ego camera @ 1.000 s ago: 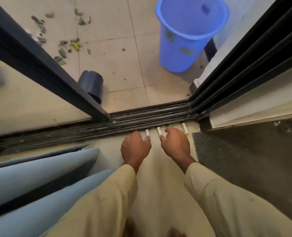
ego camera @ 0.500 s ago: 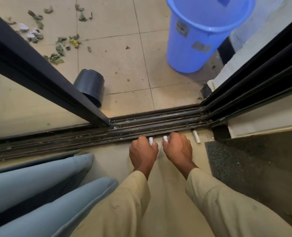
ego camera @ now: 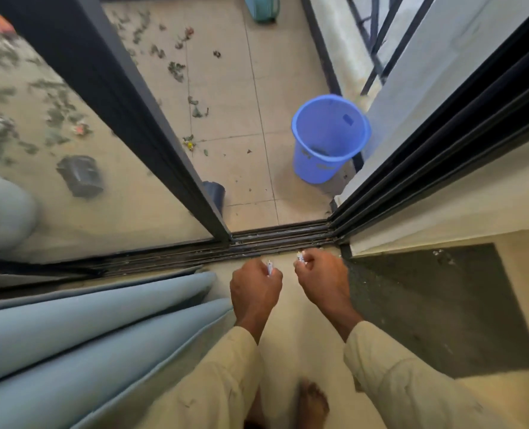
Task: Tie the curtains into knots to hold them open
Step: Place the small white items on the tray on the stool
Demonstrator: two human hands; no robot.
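Observation:
The blue-grey curtain (ego camera: 80,335) hangs in thick folds at the lower left, loose and untied, just left of my left forearm. My left hand (ego camera: 255,292) is curled round a small white piece (ego camera: 269,269) that sticks out past its fingers. My right hand (ego camera: 322,280) pinches another small white piece (ego camera: 301,258) at its fingertips. Both hands hover close together above the pale floor, just in front of the sliding door track (ego camera: 275,239). Neither hand touches the curtain.
The dark sliding door frame (ego camera: 151,119) runs diagonally on the left, with glass beside it. Beyond the track lie a blue bucket (ego camera: 329,140), a dark pot (ego camera: 215,193) and scattered leaves. A dark mat (ego camera: 436,305) lies on the right. My bare foot (ego camera: 312,400) is below.
Both hands closed on the small white pieces that lay by the track and lifted them off the floor. The view has risen, so the floor and bucket look farther away.

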